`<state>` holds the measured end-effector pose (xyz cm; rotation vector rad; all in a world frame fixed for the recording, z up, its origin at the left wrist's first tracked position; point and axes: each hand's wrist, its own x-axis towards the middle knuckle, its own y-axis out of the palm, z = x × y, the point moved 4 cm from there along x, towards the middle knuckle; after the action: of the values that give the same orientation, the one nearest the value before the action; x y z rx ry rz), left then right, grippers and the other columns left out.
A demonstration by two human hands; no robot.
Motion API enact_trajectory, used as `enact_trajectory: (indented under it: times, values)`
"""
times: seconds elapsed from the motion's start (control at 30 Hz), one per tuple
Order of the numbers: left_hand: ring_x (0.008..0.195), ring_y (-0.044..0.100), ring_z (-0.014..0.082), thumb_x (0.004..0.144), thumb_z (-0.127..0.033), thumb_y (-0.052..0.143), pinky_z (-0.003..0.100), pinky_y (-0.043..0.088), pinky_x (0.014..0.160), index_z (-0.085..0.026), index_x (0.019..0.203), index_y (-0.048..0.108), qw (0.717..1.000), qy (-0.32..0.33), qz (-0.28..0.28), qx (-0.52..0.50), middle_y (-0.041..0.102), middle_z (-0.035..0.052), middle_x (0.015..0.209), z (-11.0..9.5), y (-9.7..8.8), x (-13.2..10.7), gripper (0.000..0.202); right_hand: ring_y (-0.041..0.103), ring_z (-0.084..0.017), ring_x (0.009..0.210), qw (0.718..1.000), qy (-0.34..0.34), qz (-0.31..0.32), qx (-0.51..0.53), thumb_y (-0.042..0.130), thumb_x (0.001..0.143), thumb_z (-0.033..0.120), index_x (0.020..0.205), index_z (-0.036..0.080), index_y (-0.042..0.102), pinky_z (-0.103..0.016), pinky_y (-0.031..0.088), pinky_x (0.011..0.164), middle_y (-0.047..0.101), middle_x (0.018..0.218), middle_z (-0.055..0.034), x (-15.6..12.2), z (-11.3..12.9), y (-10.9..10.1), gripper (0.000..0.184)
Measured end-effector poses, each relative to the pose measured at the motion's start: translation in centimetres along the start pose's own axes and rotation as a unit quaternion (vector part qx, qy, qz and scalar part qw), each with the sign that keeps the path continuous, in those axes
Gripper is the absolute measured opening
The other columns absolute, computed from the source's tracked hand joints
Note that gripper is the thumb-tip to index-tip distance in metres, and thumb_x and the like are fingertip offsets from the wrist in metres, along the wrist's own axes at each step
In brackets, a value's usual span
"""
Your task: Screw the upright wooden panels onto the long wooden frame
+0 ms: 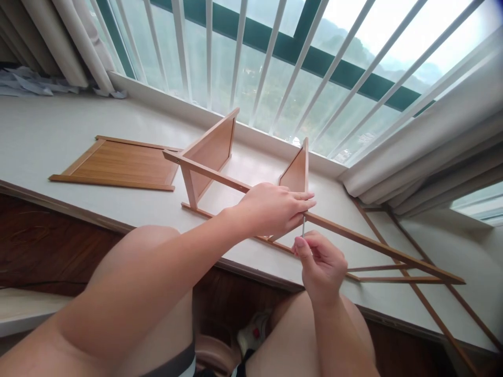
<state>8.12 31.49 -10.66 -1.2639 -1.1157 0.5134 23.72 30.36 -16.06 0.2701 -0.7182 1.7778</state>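
A wooden shelf frame [208, 152] with two upright panels lies on its side on the white windowsill [47, 131]. My left hand [275, 209] rests on top of its long front rail [373, 246], fingers pressed together around it. Just below the rail, my right hand [320, 264] is closed on a thin metal tool [304, 226] whose shaft points up into the rail's underside. The right upright panel [296, 170] stands directly behind my left hand.
A separate flat wooden panel [118, 165] lies on the sill to the left. Thin wooden slats [393, 269] extend right toward the curtain [432, 131]. White window bars [267, 57] stand behind. My knees are below the sill's front edge.
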Motion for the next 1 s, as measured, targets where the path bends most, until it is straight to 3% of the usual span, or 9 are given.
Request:
enact_trajectory:
  times: [1.0]
  values:
    - [0.103,0.063,0.016,0.094,-0.032,0.036,0.028,0.046,0.072,-0.034,0.135,0.048,1.0,-0.002,-0.003,-0.005,0.045,-0.0059,0.144,0.0,0.0,0.1,0.043,0.047,-0.012,0.058,0.997,-0.048,-0.003,-0.058,0.065,0.082,0.01,0.068,0.017,0.06,-0.027,0.036,0.055,0.052,0.063,0.0004,0.4,1.4,-0.4,0.016]
